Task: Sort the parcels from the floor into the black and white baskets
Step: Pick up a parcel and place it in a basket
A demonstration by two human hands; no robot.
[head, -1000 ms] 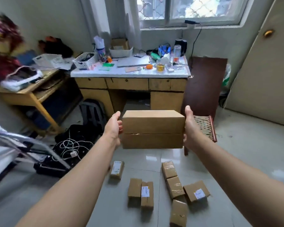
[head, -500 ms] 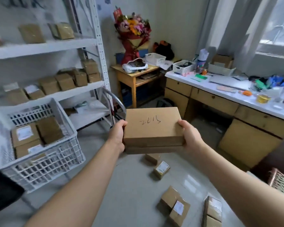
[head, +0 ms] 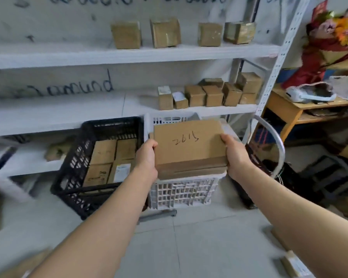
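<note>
- Cardboard parcel (head: 189, 145), scrawled on top, hangs over the white basket (head: 181, 192) in the head view, with the left hand (head: 147, 157) and right hand (head: 234, 155) clamped on its opposite ends.
- Black basket (head: 72, 173), just beside it, holds several parcels.
- Judged step: delivery. Next, lower it level between the walls, then let go.

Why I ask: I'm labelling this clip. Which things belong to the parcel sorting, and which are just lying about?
Job in hand: box held by left hand and right hand; white basket; black basket with packed parcels.
Lying about: shelf boxes; bouquet; wooden table.
</note>
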